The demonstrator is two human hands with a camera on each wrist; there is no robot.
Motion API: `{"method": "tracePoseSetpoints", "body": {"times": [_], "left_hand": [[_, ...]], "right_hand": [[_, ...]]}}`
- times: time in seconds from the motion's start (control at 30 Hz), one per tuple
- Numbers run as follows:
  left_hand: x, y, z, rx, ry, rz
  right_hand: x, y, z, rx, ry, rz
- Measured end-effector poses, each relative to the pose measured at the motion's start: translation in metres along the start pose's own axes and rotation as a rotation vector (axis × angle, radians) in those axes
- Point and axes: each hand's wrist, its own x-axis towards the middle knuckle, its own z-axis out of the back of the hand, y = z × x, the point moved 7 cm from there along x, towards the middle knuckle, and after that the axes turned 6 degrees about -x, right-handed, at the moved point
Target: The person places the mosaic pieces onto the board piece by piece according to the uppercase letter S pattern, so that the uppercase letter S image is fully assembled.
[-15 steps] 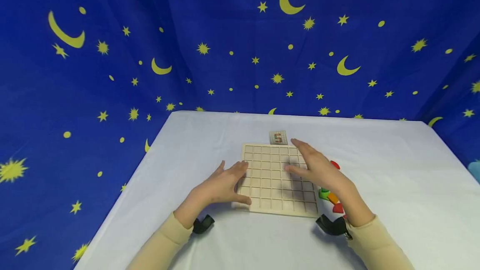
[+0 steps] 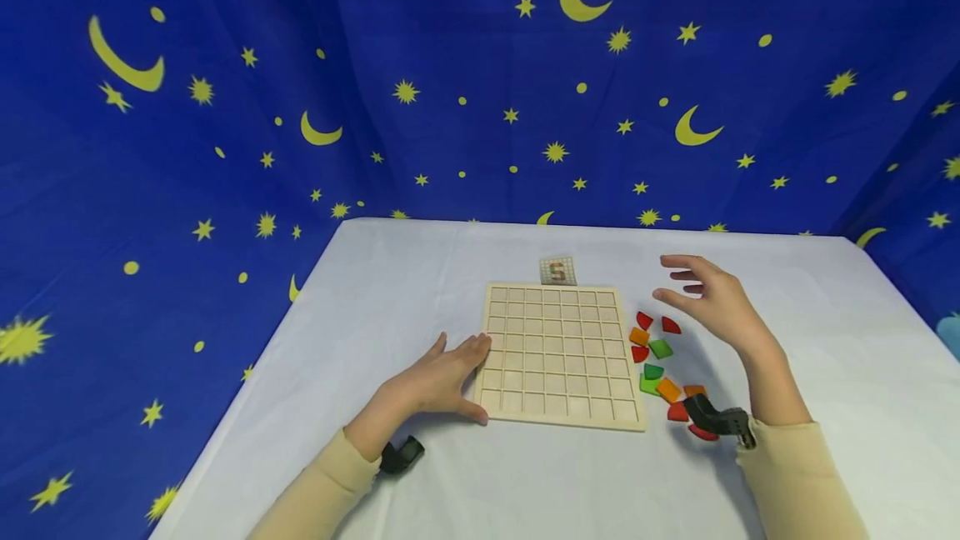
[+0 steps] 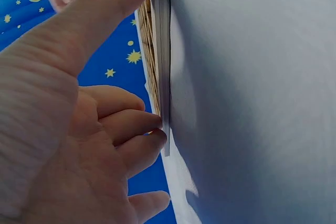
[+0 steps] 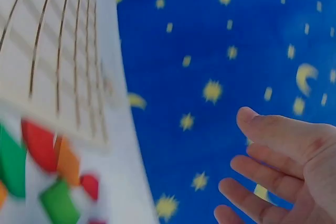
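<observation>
With our left hand point(image 2: 435, 377), fingers extended, touching the board point(image 2: 553, 346), we are moving our relaxed, empty right hand point(image 2: 712, 297) toward the table's point(image 2: 862, 357) right edge, leaving the grid point(image 2: 533, 363) reachable.

A plain beige left sleeve point(image 2: 318, 477) and matching right sleeve point(image 2: 798, 473) are showing along the frame's bottom, while curved black wrist mounts point(image 2: 708, 417) are jutting from both cuffs point(image 2: 778, 433)

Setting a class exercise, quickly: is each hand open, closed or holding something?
Left hand: open, at the board's edge.
Right hand: open, holding nothing.
</observation>
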Motion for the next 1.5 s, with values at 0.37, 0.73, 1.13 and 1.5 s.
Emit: {"method": "tracePoseSetpoints", "body": {"times": [0.37,0.73,1.13,1.5], "left_hand": [[-0.001,0.003,-0.003,-0.013,0.014,0.005],[0.0,0.004,-0.005,-0.034,0.03,0.0],[0.001,0.005,-0.005,-0.041,0.029,-0.013],[0.0,0.004,-0.005,-0.026,0.036,-0.008]], "right_hand": [[0.0,-0.081,-0.024,0.109,0.135,-0.211],[-0.01,-0.103,-0.043,0.251,0.262,-0.193],[-0.01,-0.108,-0.054,0.208,0.236,-0.141],[-0.01,-0.107,-0.057,0.133,0.169,-0.118]]}}
